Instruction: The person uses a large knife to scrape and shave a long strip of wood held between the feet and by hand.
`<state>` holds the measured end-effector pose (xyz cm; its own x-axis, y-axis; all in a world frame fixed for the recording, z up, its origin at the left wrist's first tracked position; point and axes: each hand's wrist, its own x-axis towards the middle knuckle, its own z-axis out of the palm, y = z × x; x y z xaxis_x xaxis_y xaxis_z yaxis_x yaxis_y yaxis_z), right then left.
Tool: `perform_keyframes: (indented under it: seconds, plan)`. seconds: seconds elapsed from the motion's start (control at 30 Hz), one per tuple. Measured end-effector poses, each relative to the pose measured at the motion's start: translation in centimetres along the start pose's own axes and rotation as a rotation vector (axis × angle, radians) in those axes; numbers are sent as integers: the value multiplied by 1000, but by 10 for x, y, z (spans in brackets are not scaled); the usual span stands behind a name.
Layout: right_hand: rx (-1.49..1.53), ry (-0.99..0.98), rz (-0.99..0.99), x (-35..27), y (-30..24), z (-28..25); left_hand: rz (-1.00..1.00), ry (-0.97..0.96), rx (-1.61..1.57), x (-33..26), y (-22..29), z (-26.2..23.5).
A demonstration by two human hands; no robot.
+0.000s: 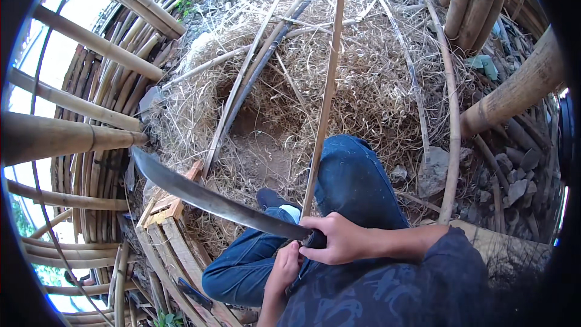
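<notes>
We're sitting among stacked bamboo poles on a ground deep in dry shavings, with a long thin bamboo strip running up from our lap over the knee. It looks light, stiff but springy with sharp edges, so low down near the blade seems the spot to hold it. Our right hand has its grip clamped on the handle of the long machete, while our left hand is closed around the strip's lower end.
</notes>
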<state>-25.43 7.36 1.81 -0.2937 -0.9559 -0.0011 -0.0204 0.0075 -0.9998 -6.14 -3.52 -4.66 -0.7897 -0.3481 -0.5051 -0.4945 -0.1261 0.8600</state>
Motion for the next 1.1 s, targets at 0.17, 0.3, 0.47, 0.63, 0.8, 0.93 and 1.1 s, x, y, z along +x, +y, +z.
perform_keyframes:
  seconds: [0.17, 0.3, 0.47, 0.63, 0.8, 0.93, 1.1]
  plan:
    - [-14, -78, 15, -3, -3, 10, 44, -22, 21, -4, -13, 3]
    - [-75, -76, -35, -14, -5, 18, 231, 76, -90, -5, -17, 18]
    - [-164, -99, -23, -35, -23, 27, 81, 6, -172, -19, -38, 15]
    - [-242, -117, -48, -60, -43, 41, 109, 63, -284, -43, -21, 26]
    - [-413, -145, -165, -81, -51, 56, 76, 33, -318, -70, -17, 17]
    - [-516, -210, -257, -90, -43, 62, 134, 146, -285, -91, -25, 14]
    - [-658, -223, -480, -76, -48, 63, 200, 174, -542, -104, -50, 5]
